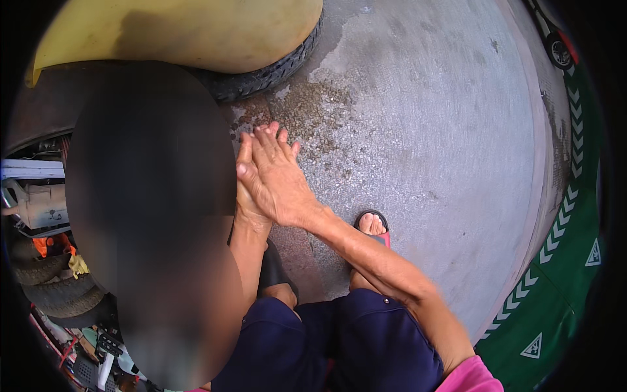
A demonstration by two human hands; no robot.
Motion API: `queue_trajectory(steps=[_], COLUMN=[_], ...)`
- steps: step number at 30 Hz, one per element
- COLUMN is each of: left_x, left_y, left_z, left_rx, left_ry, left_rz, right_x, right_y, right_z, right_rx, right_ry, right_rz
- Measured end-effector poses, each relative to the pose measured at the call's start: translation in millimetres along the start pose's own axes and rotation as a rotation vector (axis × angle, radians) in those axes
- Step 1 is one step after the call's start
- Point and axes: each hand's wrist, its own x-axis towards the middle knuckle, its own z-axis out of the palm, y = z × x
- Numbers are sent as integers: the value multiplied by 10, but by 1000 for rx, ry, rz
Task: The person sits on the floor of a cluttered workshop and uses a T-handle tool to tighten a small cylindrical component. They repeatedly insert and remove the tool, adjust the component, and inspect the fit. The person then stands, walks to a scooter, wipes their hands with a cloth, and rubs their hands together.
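Observation:
My right hand [282, 185] lies flat across my left hand [247, 204], palm against palm. Both sets of fingers are stretched out and point away from me. The right hand covers much of the left one, whose palm is mostly hidden. Between them no held thing shows. Just left of the hands, a large dark blurred patch hides whatever is there.
Beyond my hands, a yellow curved cover [215, 36] sits over a black tyre [268, 80]. Tyres [62, 294] and mixed parts crowd the left side. Wet gravelly concrete [424, 130] spreads to the right. A green sheet [555, 294] with white chevrons borders it. My sandalled foot [372, 225] rests below.

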Motion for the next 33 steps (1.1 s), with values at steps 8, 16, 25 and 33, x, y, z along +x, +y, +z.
queue_trajectory(steps=[8, 16, 25, 33], left_x=[153, 97, 95, -45], left_y=[261, 291, 105, 112], left_z=[-274, 4, -62, 10], left_rx=[131, 434, 358, 405], left_ry=[35, -125, -103, -130], left_rz=[-105, -108, -154, -82], right_x=[-354, -280, -134, -172], right_y=[-239, -174, -131, -157], right_z=[186, 233, 132, 196], right_rx=[24, 103, 100, 123], right_ry=[53, 19, 23, 175], right_rz=[70, 25, 253, 116])
